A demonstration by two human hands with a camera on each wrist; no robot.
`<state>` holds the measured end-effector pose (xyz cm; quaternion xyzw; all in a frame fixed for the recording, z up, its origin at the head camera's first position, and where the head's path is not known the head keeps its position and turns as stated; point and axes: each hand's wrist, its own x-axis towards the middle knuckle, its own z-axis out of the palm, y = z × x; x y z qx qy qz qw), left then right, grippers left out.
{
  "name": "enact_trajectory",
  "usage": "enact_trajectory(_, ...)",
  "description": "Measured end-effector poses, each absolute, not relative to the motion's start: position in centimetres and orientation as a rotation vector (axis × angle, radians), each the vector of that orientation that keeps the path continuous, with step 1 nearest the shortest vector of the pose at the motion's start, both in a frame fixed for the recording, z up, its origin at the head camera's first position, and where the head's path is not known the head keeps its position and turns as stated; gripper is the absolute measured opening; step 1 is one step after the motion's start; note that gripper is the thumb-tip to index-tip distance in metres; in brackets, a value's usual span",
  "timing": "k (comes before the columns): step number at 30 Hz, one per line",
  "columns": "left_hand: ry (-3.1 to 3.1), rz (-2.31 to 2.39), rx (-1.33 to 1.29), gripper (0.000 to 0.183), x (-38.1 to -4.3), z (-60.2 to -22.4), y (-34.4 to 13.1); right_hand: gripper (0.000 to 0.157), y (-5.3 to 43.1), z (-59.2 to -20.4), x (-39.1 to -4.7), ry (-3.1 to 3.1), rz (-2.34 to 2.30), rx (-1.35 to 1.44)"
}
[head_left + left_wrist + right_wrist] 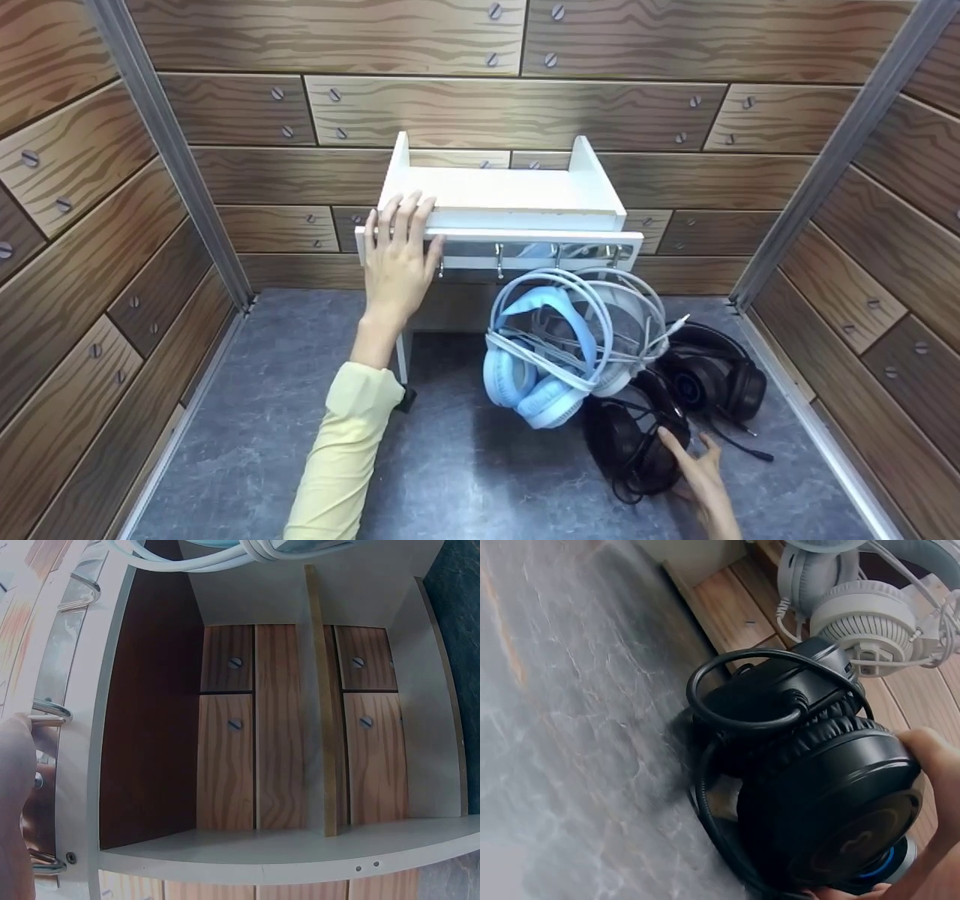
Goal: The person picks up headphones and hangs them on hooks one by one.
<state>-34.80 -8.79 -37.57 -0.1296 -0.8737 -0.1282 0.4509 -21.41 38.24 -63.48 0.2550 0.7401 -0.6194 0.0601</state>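
My left hand (397,262) rests on the left end of the white hook board (525,236), fingers straight over its top edge. My right hand (703,476) grips one ear cup of a pair of black headphones (626,450), thumb on one side and fingertips at the other. In the right wrist view, a loop of black cable (739,724) stands out from these headphones. Light blue headphones (551,405) with a coiled cable hang from the board's right half, next to white headphones (622,375). Hooks (499,262) farther left hold nothing.
The hook board fronts a white shelf unit (502,187) against the wood-patterned back wall. A second black headset (712,367) with a microphone boom lies on the grey marbled surface (262,420) near the right wall. Metal posts (172,150) edge the corners.
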Motion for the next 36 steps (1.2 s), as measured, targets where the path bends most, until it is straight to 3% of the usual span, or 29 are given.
enact_trajectory(5,-2.164,-0.323,-0.318,0.05,-34.9,-37.5,-8.9,0.109,38.7,-64.7,-21.4,2.204,-1.879,0.717)
enact_trajectory(13,-2.164,-0.312,-0.302,0.049,-34.9,-37.5,-9.0,0.095,36.7,-59.7,-18.9,2.172,-1.865,0.58)
enact_trajectory(19,-2.161,-0.311,-0.31,0.05,-34.9,-37.4,-8.9,0.081,36.5,-60.9,-18.6,2.123,-2.028,0.604)
enact_trajectory(29,-2.164,-0.312,-0.316,0.049,-34.8,-37.5,-8.7,0.094,37.8,-63.6,-18.1,2.127,-2.039,0.71)
enact_trajectory(36,-2.161,-0.315,-0.319,0.049,-34.7,-37.6,-8.8,0.089,37.1,-61.6,-15.8,2.212,-1.905,0.796)
